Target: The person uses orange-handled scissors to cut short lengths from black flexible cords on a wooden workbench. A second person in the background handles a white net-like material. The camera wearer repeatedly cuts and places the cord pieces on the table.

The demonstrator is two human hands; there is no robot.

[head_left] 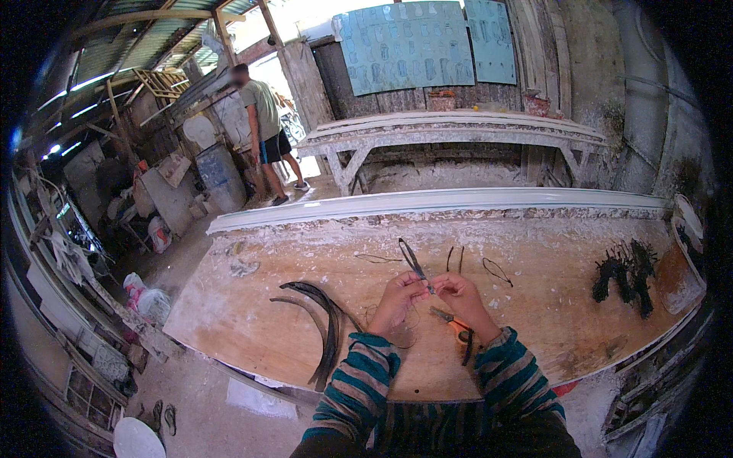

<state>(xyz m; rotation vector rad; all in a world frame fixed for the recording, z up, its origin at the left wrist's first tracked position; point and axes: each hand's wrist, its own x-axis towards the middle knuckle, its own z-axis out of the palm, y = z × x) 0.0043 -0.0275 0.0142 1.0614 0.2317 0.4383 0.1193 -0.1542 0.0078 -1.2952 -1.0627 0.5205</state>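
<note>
My left hand [402,299] pinches a narrow, dark looped strip [412,258] that rises up and away from my fingers. Close against it, my right hand [461,296] has its fingers closed at the strip's lower end, and the fingertips partly hide that spot. Just below my right hand lies a pair of scissors [463,333] with orange handles. Several long, curved black strips [330,328] rest on the board left of my left hand. Beyond my hands are two short dark strips [456,259] and a thin dark loop [498,272].
The wooden worktop [237,305] has white flakes along its far side, where a long white moulding [443,200] lies. Black knotted bundles [626,276] sit at the right beside a whitish-brown container [681,278]. A person [263,114] stands at the back left, near a blue barrel [220,179].
</note>
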